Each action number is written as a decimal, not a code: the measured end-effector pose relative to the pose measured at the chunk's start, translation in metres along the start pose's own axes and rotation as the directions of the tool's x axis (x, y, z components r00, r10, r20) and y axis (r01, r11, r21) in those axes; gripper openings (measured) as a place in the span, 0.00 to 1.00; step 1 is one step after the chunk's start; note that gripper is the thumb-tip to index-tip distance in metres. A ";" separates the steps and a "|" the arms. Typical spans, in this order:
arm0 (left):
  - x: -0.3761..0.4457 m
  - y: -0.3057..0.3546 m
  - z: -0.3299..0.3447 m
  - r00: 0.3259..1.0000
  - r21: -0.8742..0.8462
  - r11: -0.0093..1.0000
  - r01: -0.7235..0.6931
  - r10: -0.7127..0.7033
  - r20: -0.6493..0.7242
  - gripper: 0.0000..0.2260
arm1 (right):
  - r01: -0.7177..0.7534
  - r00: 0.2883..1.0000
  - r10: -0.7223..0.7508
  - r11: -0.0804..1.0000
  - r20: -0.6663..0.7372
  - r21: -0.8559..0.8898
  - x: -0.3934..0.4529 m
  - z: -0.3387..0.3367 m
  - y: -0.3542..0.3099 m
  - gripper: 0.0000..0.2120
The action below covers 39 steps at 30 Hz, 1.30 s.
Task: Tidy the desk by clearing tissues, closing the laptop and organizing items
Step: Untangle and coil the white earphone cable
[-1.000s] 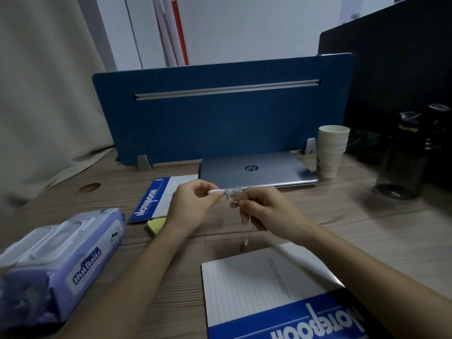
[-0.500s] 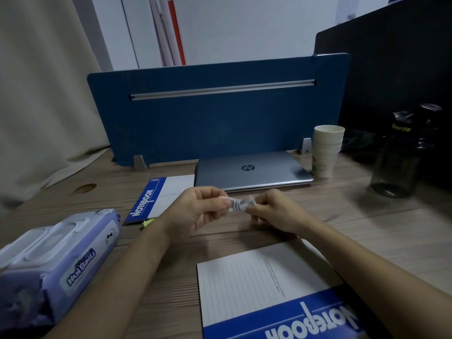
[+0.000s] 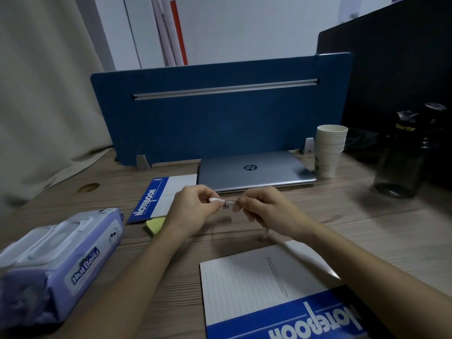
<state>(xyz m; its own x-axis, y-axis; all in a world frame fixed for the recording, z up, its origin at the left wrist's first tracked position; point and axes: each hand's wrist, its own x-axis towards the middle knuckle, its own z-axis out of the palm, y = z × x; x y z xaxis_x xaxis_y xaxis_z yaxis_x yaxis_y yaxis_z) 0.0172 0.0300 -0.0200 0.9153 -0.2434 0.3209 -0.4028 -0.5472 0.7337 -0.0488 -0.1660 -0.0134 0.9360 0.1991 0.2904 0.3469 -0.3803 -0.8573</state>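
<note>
Bench first: wooden top, blue divider standing along its back edge. The laptop lies shut, flat just in front of the divider, so that part of the task looks done. No loose tissues in view; the wipes pack sits well left of the laptop, close to the near-left edge of the bench. One notebook lies near of the laptop and hangs past the bottom of view; a second notebook touches the laptop's left side, with a yellow sticky pad poking out beneath it. Cup stack just right of the laptop, dark bottle further right.

Change: a second ago the hands held a small white cable apart with slack hanging; now they are closer together just in front of the laptop, the bundle tighter. Left hand pinches one end, right hand pinches the other, a short tail dangling below it. Probably winding it up for storage.

Open room: bare wood right of the near notebook and in front of the bottle; left side is crowded.
</note>
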 end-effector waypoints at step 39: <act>0.001 0.002 -0.005 0.993 0.033 0.995 -0.091 0.093 -0.078 0.04 | 0.114 0.982 -0.162 0.923 -0.100 -0.367 0.002 0.003 0.000 0.06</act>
<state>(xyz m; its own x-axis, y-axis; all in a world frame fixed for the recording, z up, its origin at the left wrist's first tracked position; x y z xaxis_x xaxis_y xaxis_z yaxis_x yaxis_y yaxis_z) 0.0169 0.0325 -0.0150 0.8711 -0.2302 0.4338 -0.4843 -0.5489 0.6813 -0.0469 -0.1626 -0.0143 0.8688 0.1663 0.4663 0.4494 -0.6600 -0.6020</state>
